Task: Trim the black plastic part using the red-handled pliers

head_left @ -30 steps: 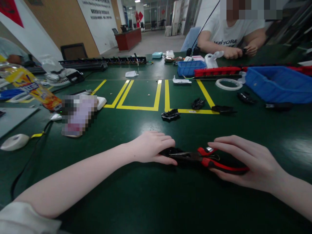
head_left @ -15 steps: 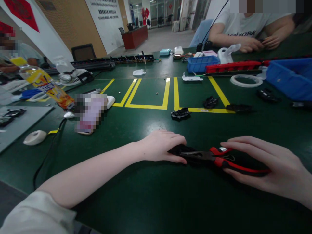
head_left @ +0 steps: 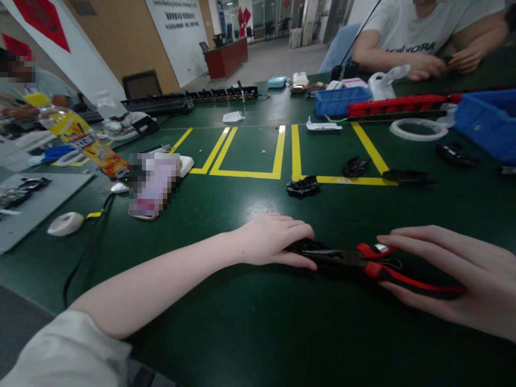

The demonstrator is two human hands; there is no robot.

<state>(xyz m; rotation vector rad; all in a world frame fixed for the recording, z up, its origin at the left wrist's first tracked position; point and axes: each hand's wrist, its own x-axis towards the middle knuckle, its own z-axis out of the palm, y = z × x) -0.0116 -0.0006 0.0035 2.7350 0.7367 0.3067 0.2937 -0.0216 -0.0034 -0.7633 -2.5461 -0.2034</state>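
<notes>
My left hand [head_left: 278, 239] is closed around a black plastic part [head_left: 300, 246] on the green table, thumb and fingers gripping its left end. Red-handled needle-nose pliers [head_left: 373, 263] are held in my right hand [head_left: 455, 269], with their handles between my thumb and fingers. The pliers' jaws point left and lie against the black part, close to my left fingertips. Exactly what the jaw tips touch is too dark to make out. Beyond my hands lie other black plastic pieces [head_left: 303, 186] by the yellow tape lines.
A phone [head_left: 155, 188] and an orange drink bottle [head_left: 86, 142] stand left on the green table [head_left: 242, 312]. Blue bins [head_left: 487, 123], a red strip [head_left: 397, 105] and a tape ring [head_left: 418, 129] are at the right. Across the table sits a person [head_left: 423, 43].
The whole view has shifted slightly, so things appear a little further right. Both hands keep their hold on the black part and pliers; no other clear movement shows.
</notes>
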